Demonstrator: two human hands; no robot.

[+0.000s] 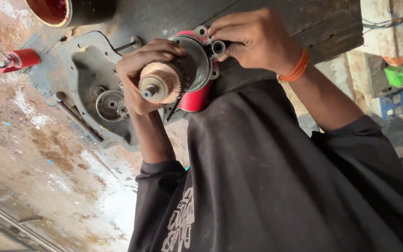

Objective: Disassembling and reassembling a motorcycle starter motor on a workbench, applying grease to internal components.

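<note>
Left hand [141,77] gripped the motor armature [162,83] steady, while right hand [253,39] pinched the red housing [197,95] rim to align it.

Motor [183,79] held between both hands above the housing [96,88]; screwdriver [12,60] left of the housing; bucket [54,10] behind it.

The person is wearing a black T-shirt [276,177] with short sleeves; one sleeve [157,179] is ending above the elbow, the other sleeve [350,135] is sitting loose on the upper arm. A pale grey printed design [180,226] is showing on the shirt's front. Orange bands [296,70] are circling one wrist, stacked close together.
</note>
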